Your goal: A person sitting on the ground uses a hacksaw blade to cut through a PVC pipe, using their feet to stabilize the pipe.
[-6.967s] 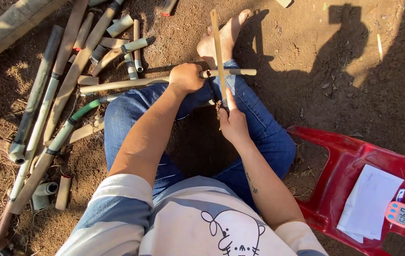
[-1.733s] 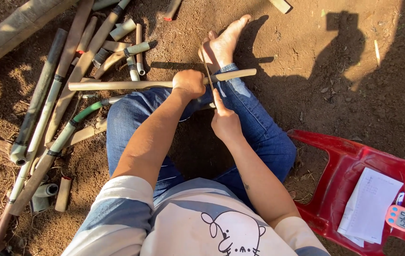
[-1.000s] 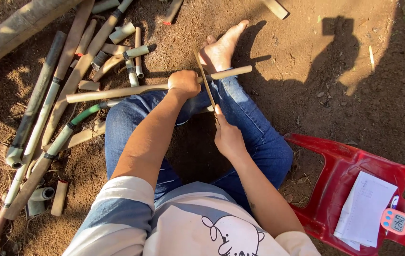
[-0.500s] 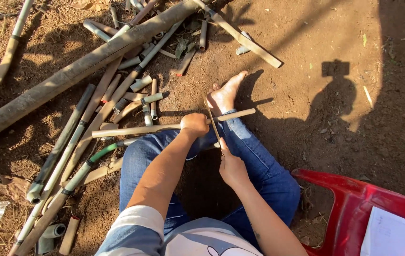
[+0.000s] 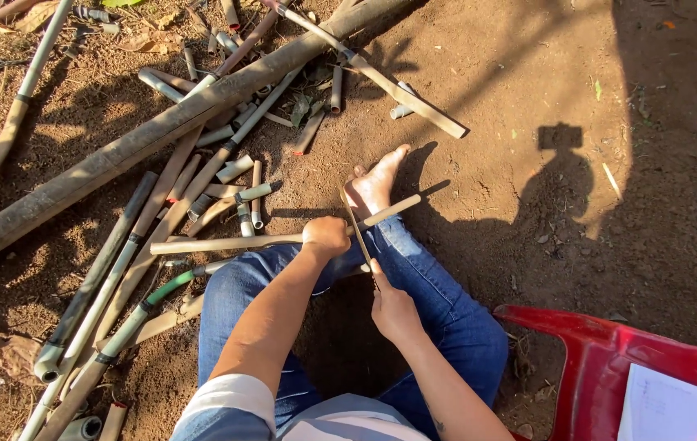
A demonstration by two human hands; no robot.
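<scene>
**Two hands on a bamboo stick and a thin blade**

The left hand [image 5: 325, 236] was clenched around a long, pale bamboo stick [image 5: 234, 242]. The stick lay almost level across the person's knees, over the blue jeans [image 5: 438, 302]. Its left end reached out above the pile of bamboo on the ground, and its right end pointed up and to the right, just beside the bare foot [image 5: 374, 184]. The stick looked dry and smooth, light tan in colour, and quite slim along all its length.

The right hand [image 5: 393, 309] was closed around the lower end of a thin, narrow blade [image 5: 356, 229]. The blade stood tilted and crossed the stick just to the right of the left hand, touching it there. Whether it was cutting into the stick I cannot tell.

Around the person was brown dirt [image 5: 528, 98] with strong sun and shadows. On the left lay many bamboo poles and short cut pieces [image 5: 144, 237], some greenish, and one thick pole [image 5: 152, 135] ran diagonally across them. At the lower right stood a red plastic chair [image 5: 593, 359] with a white paper [image 5: 663, 404] on it.
</scene>
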